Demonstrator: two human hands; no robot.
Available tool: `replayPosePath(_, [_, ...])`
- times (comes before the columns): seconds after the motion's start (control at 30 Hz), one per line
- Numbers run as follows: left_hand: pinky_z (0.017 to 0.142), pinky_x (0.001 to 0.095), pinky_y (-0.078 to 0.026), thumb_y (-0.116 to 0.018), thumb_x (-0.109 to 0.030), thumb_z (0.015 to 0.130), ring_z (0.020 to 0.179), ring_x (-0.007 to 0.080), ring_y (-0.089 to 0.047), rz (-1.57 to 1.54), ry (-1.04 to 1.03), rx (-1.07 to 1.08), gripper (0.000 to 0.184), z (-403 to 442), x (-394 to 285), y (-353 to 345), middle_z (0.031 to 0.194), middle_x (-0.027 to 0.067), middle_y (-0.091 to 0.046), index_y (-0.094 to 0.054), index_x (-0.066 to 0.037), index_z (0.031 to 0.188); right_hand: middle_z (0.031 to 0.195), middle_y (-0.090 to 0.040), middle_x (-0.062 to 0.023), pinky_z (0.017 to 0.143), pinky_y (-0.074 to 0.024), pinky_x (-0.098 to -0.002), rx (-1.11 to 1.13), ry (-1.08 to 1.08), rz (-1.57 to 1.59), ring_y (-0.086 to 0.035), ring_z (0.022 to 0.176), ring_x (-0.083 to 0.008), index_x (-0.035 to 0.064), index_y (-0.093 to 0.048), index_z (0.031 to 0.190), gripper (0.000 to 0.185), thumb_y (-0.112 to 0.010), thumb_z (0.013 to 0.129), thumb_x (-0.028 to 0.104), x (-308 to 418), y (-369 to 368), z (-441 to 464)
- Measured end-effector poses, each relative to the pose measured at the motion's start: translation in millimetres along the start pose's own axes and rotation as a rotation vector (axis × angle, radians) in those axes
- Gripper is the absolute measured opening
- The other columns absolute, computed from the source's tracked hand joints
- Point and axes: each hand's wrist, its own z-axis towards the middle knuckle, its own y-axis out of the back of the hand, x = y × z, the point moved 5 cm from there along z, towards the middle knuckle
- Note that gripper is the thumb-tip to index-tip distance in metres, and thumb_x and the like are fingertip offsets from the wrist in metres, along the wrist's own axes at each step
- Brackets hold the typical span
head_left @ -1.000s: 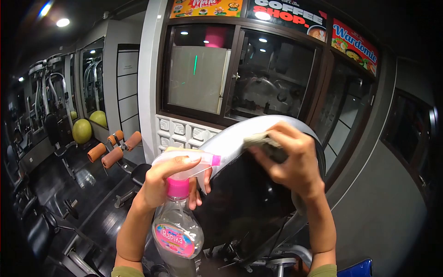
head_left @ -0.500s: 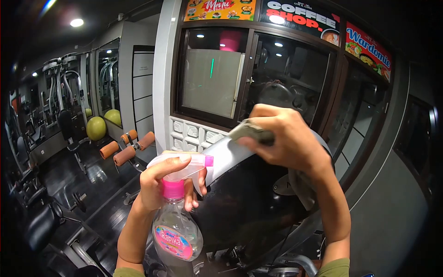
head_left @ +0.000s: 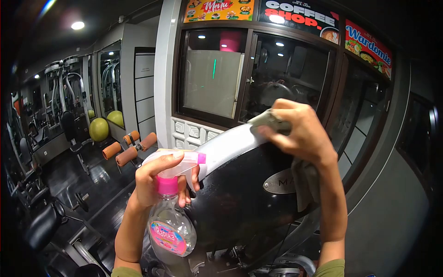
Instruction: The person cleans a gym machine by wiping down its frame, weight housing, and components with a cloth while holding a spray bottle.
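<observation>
Above brown-framed panes (head_left: 212,85) you see an orange menu sign (head_left: 218,10), a black coffee-shop sign (head_left: 297,19) and a red Wardomie sign (head_left: 368,46); at your left, a yellow-green ball (head_left: 98,129) sits near 4 orange pads (head_left: 127,156).

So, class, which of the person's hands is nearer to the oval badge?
Right. The right hand is just above the oval badge, holding a cloth; the left hand, around the spray bottle, is farther off to the badge's left.

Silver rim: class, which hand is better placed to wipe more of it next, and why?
Probably the right hand: it holds the grey-green cloth at the silver rim, while the left hand is occupied gripping the spray bottle.
</observation>
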Motion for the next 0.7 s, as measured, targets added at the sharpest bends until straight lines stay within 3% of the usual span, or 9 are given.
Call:
replayPosePath(0.17, [0.049,0.0306,-0.057,-0.039,-0.033,0.099,0.046,0.0234,-0.064,0.008,0.005,0.03,0.05,0.7,0.8,0.4,0.078,0.0237,-0.067,-0.058,0.012,0.092,0.08,-0.062,-0.0108,0.065,-0.0538,-0.041,-0.048,0.147,-0.046,-0.066,0.07,-0.032,0.0027,-0.069,0.08,0.019,-0.075,0.083,0.02,35.3,-17.7,-1.5])
replayPosePath(0.27, [0.049,0.0301,-0.057,-0.039,-0.033,0.099,0.045,0.0232,-0.064,0.048,0.005,0.035,0.05,1.3,-0.9,-3.9,0.077,0.0235,-0.067,-0.058,0.012,0.091,0.083,-0.064,-0.011,0.064,-0.0534,-0.0407,-0.041,0.077,-0.039,-0.066,0.07,-0.0315,0.0042,-0.072,0.087,0.018,-0.076,0.082,0.021,19.1,-0.7,-15.9])
replayPosePath(0.33, [0.038,0.0293,-0.053,-0.046,-0.043,0.091,0.038,0.0251,-0.059,0.111,0.0,-0.153,0.059,0.5,-0.9,-3.4,0.068,0.024,-0.064,-0.06,0.013,0.079,0.084,-0.065,-0.0108,0.064,-0.0527,-0.0397,-0.054,0.003,-0.078,-0.066,0.07,-0.031,0.0042,-0.073,0.088,0.018,-0.076,0.082,0.02,1.0,12.6,-29.1])
replayPosePath(0.5, [0.038,0.0296,-0.054,-0.046,-0.042,0.092,0.038,0.0252,-0.059,0.143,0.006,-0.153,0.058,0.5,-2.9,-5.9,0.069,0.0232,-0.064,-0.06,0.013,0.082,0.082,-0.064,-0.0108,0.065,-0.0519,-0.0385,-0.149,-0.091,-0.083,-0.066,0.071,-0.0305,0.0026,-0.072,0.086,0.02,-0.079,0.081,0.02,4.4,11.8,-39.9])
replayPosePath(0.53, [0.038,0.0297,-0.053,-0.047,-0.042,0.092,0.039,0.0251,-0.059,0.145,0.014,-0.146,0.058,1.2,-2.4,-6.2,0.069,0.0229,-0.064,-0.06,0.013,0.083,0.082,-0.064,-0.0104,0.065,-0.0519,-0.0385,-0.15,-0.072,-0.048,-0.066,0.072,-0.0301,0.002,-0.071,0.085,0.02,-0.078,0.081,0.02,10.5,5.3,-38.3])
replayPosePath(0.57, [0.038,0.0297,-0.053,-0.047,-0.042,0.092,0.039,0.0251,-0.059,0.145,0.014,-0.145,0.058,2.2,-3.6,-8.1,0.069,0.0229,-0.064,-0.06,0.013,0.083,0.082,-0.063,-0.0101,0.061,-0.0497,-0.0331,-0.176,0.054,-0.013,-0.064,0.066,-0.0239,-0.0004,-0.07,0.086,0.019,-0.079,0.078,0.014,18.3,-2.9,-36.9])
replayPosePath(0.7, [0.038,0.0293,-0.052,-0.048,-0.042,0.092,0.04,0.0243,-0.059,0.211,0.022,-0.157,0.056,5.7,-11.2,-14.5,0.07,0.0218,-0.064,-0.061,0.012,0.085,0.082,-0.064,-0.0082,0.062,-0.0512,-0.0333,-0.177,0.101,-0.037,-0.065,0.068,-0.0253,0.0012,-0.071,0.087,0.018,-0.08,0.077,0.013,35.2,-7.7,-42.5])
